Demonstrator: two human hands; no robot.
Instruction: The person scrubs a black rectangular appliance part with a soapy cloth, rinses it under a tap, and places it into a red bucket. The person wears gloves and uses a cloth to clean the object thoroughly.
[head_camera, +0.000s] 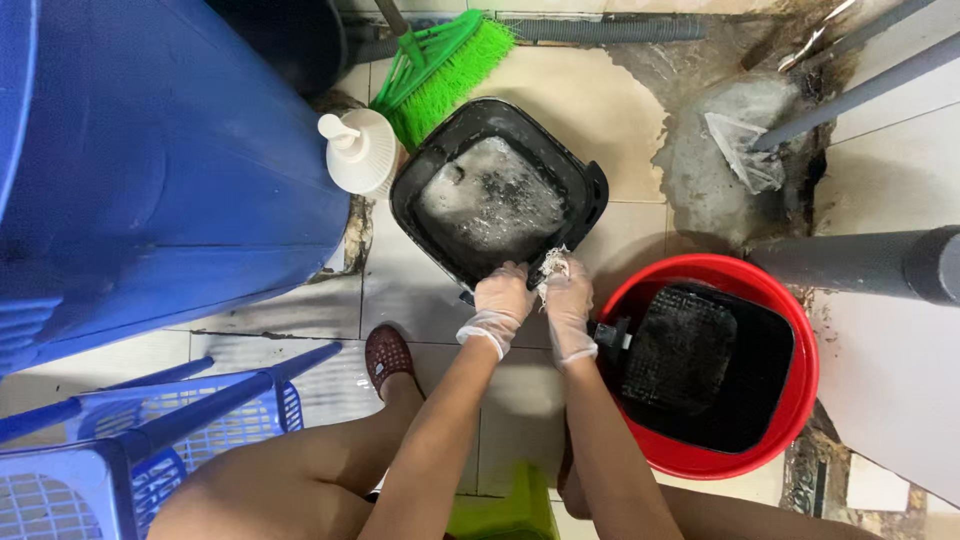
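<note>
A black square fryer basket (430, 170) stands on the tiled floor with soapy foam inside. My left hand (503, 298), in a thin clear glove, grips the basket's near rim. Close beside it, also gloved, my right hand (566, 290) holds a pale scouring pad (552, 264) at the basket's near corner. To the right, a red basin (800, 330) holds a second black basket with a mesh insert (680, 350).
A large blue barrel (150, 170) fills the left. A white pump bottle (358, 150) and a green broom (445, 65) lie beside the basket. A blue plastic stool (130, 440) is at lower left, grey pipes (870, 260) at right, a green stool (505, 510) under me.
</note>
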